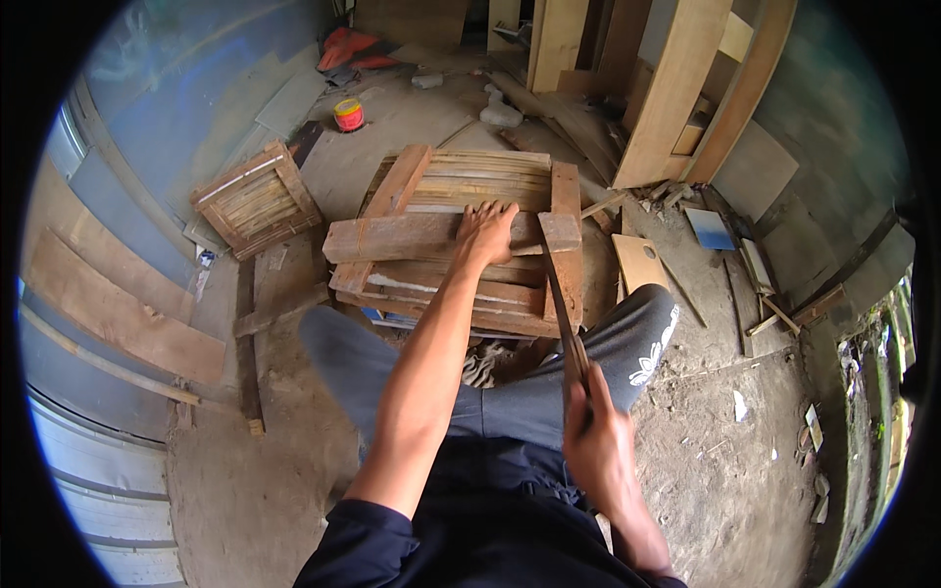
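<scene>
A thick, weathered wooden beam (402,240) lies crosswise on a slatted wooden frame (480,176) in front of my knees. My left hand (485,233) presses down on the beam right of its middle, fingers wrapped over its far edge. In my right hand (596,431) is the handle of a handsaw (561,299). Its long narrow blade runs forward and meets the beam near the right end, just right of my left hand. How deep the blade sits in the wood I cannot tell.
A smaller slatted panel (257,199) leans at the left, near a red and yellow bucket (349,115). Tall wooden boards (676,98) stand at the back right. Scrap pieces, a blue-white board (709,229) and a light wooden board (640,265) lie on the floor at the right.
</scene>
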